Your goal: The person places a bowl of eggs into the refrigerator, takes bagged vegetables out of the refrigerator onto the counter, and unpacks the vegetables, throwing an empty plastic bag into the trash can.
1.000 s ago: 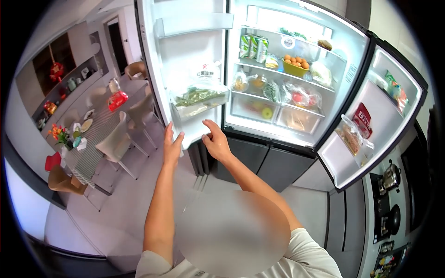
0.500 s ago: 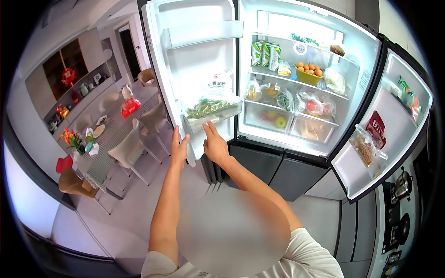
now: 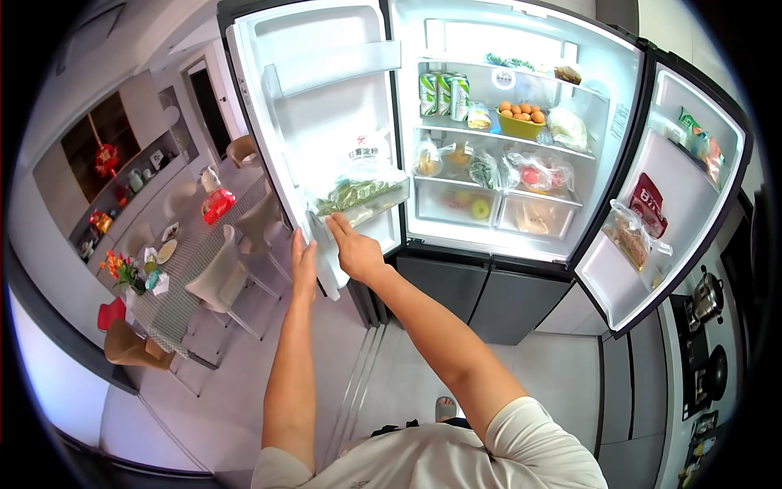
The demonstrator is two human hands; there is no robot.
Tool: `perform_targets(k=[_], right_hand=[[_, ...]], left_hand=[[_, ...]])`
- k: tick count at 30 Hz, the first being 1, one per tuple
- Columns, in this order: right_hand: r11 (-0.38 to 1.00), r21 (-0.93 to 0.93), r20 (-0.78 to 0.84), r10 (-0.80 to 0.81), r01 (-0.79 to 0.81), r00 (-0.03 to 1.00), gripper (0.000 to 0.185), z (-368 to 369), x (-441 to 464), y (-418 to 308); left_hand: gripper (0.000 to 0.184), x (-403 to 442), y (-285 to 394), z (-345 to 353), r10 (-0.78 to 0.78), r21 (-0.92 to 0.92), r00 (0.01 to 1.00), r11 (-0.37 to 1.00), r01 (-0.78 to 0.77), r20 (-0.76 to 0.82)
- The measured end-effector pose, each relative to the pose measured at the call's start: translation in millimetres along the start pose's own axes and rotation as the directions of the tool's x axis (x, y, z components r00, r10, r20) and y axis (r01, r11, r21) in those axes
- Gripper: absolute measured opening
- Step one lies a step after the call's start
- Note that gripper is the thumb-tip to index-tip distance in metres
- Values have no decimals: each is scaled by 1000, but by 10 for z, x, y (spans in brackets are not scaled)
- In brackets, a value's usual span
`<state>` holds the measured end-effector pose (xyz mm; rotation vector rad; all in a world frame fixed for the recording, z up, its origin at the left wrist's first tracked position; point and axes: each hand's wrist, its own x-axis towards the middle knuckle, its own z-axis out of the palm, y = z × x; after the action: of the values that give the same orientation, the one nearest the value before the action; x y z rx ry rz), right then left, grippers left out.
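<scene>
The left fridge door (image 3: pixel 277 130) stands open, with a clear door bin (image 3: pixel 383 204) holding a bag of green vegetables (image 3: pixel 352 192) and a white printed bag (image 3: pixel 366 155). My left hand (image 3: pixel 304 265) is upright at the door's outer edge, fingers stretched out and holding nothing. With two fingers extended, my right hand (image 3: pixel 358 254) reaches to the front left corner of the bin and seems to touch it. Its other fingers are curled under and partly hidden.
Inside the lit fridge (image 3: pixel 505 163) are green cans (image 3: pixel 445 96), a yellow basket of eggs (image 3: pixel 521 122) and bagged produce (image 3: pixel 538 173). The right door (image 3: pixel 595 277) is open too. A dining table (image 3: pixel 191 273) with chairs is at left, a stove (image 3: pixel 692 359) at right.
My right hand has shifted left along the bin to its corner. The view has shifted slightly, and the floor and a foot now show below. My left hand stays by the door edge.
</scene>
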<state>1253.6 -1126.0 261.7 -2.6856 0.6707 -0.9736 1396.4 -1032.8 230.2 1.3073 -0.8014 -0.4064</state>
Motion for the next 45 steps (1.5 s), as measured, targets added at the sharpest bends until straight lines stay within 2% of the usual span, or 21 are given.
perform_targets(k=[3, 6, 13, 21, 24, 27, 30, 34, 35, 38, 40, 41, 44, 45], right_hand=[[1000, 8, 11, 5, -5, 1000, 74, -99, -88, -5], [999, 3, 41, 47, -47, 998, 74, -164, -172, -26], [994, -4, 35, 110, -110, 993, 69, -337, -385, 5], [987, 25, -28, 160, -160, 987, 67, -571, -663, 140], [981, 5, -52, 196, -196, 979, 69, -655, -767, 234], [973, -11, -79, 228, -229, 971, 71, -729, -854, 305], [961, -5, -113, 273, -275, 955, 72, -788, -939, 383], [932, 33, -144, 361, -360, 922, 68, -920, -1057, 424], [920, 43, -155, 391, -389, 907, 65, -941, -1086, 430], [951, -62, -509, 230, -302, 830, 57, -942, -1200, 406], [968, -42, -586, 176, -247, 791, 52, -931, -1264, 484], [975, -33, -622, 151, -218, 769, 49, -916, -1293, 528], [984, 76, -568, 174, -159, 804, 46, -875, -1364, 732], [972, 153, -544, 234, -178, 806, 50, -867, -1380, 764]], left_hand=[[65, 14, 58, -40, 44, -13, 997, 999, -44, -58], [67, 24, 92, -77, 138, 101, 987, 986, -130, -79], [73, -106, 230, 91, 139, 104, 984, 986, -127, -115], [70, -115, 146, 181, 225, 152, 956, 968, -198, -188], [69, -128, 145, 263, 237, 122, 959, 968, -220, -153], [68, -213, 145, 388, 277, 275, 948, 934, -227, -159], [66, -239, 83, 519, 250, 80, 934, 968, -237, -254], [56, -345, 15, 620, 345, 283, 911, 918, -277, -227], [50, -398, 7, 713, 370, 263, 883, 918, -299, -289], [51, -508, 32, 801, 286, 136, 931, 956, -261, -225], [50, -480, -23, 859, 294, 31, 946, 956, -292, -137], [49, -472, -56, 876, 298, -21, 950, 953, -302, -94], [49, -416, -170, 994, 169, -195, 985, 967, -162, 24], [49, -427, -134, 1039, 169, -186, 983, 971, -153, 74]])
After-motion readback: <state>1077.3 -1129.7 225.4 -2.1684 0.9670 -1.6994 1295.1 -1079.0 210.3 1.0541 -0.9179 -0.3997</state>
